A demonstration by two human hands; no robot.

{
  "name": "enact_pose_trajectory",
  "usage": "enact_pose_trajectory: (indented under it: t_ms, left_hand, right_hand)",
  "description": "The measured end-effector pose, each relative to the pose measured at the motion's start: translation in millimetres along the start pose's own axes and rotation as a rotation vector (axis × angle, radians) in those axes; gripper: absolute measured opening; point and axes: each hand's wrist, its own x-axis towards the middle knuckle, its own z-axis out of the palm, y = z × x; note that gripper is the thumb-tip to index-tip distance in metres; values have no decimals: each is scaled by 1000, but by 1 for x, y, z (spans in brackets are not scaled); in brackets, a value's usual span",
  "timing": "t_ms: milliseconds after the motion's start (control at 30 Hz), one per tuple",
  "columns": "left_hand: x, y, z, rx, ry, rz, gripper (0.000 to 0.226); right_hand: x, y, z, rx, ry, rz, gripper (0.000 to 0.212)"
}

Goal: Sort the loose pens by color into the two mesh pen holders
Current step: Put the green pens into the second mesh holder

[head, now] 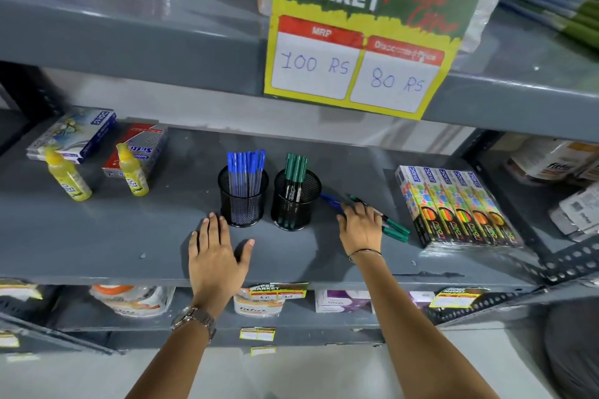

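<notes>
Two black mesh pen holders stand side by side on the grey shelf (129,236). The left holder (243,201) is filled with several blue pens (246,168). The right holder (296,204) contains several green pens (295,168). My left hand (215,253) lies flat on the shelf, fingers spread, just in front of the left holder, holding nothing. My right hand (361,227) rests over a small pile of loose pens to the right of the holders: a blue pen (329,199) pokes out behind it, green pens (397,230) stick out to its right. Whether its fingers grip a pen is hidden.
Colourful pen boxes (453,207) lie to the right of the loose pens. Two yellow glue bottles (68,176) and flat boxes (73,134) sit at the shelf's left. A price sign (363,42) hangs from the shelf above. Packets fill the lower shelf.
</notes>
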Motion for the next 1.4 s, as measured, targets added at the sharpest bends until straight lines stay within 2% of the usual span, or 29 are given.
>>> enact_pose_trajectory:
  t_ms: [267, 400, 500, 633, 733, 833, 933, 1033, 1133, 1200, 1300, 1400]
  left_hand:
    - [0, 2, 0, -9, -2, 3, 81]
    - [-1, 1, 0, -4, -1, 2, 82]
    - [-1, 2, -1, -5, -1, 0, 82]
    - [0, 2, -1, -4, -5, 4, 81]
    - [-1, 1, -1, -6, -7, 1, 82]
    - [-1, 1, -2, -7, -9, 0, 83]
    - [-1, 1, -2, -10, -17, 2, 82]
    - [-1, 1, -3, -24, -25, 5, 81]
    - [-2, 1, -3, -37, -20, 10, 80]
    - [-2, 1, -5, -47, -11, 8, 81]
    - [-3, 1, -6, -63, -15, -1, 81]
    - [-3, 3, -7, -70, -28, 1, 80]
  right_hand:
    - [-2, 12, -4, 30, -16, -31, 16]
    - [-4, 13, -10, 94, 47, -75, 2]
    - [-3, 14, -13, 96, -10, -120, 8]
    - [1, 7, -14, -35, -154, -141, 36]
    - [2, 0, -12, -48, -166, -128, 28]
    - [2, 0, -11, -13, -127, -128, 22]
    - [-1, -2, -14, 38, 77, -156, 14]
    - [2, -13, -31, 155, 379, -117, 9]
    - [12, -39, -64, 414, 568, -35, 14]
    - [20, -68, -89, 715, 610, 8, 12]
    - [27, -115, -114, 1081, 578, -5, 13]
    - [28, -151, -114, 1207, 496, -57, 25]
